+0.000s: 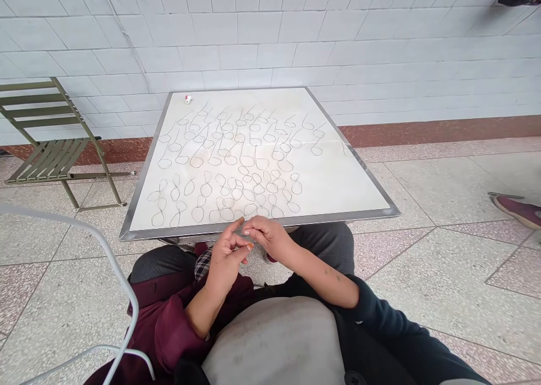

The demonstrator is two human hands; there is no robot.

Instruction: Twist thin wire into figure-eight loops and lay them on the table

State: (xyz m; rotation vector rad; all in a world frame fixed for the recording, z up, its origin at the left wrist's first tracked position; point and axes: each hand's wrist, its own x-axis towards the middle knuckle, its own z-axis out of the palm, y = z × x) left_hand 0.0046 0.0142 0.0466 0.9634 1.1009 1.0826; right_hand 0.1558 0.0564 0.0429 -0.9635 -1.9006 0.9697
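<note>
My left hand point(227, 254) and my right hand point(268, 235) meet just in front of the table's near edge. The left thumb is pinched toward a finger, while its index finger reaches up to the right hand. My right thumb and index finger are pressed together beside it. Between and below the fingertips shows a faint thin wire point(249, 265), hard to make out in full. Past the hands, many thin wire loops point(236, 193) lie on the white table point(338, 187). Those at the back are single rings with straight tails; several near ones look like figure-eights.
A small white and red object point(188, 99) sits at the table's far left corner. To the left stands a green folding chair point(51, 159), and a pale cable point(114, 261) curves past. A tiled wall point(262, 35) runs behind. Someone's shoe point(518, 210) appears at right.
</note>
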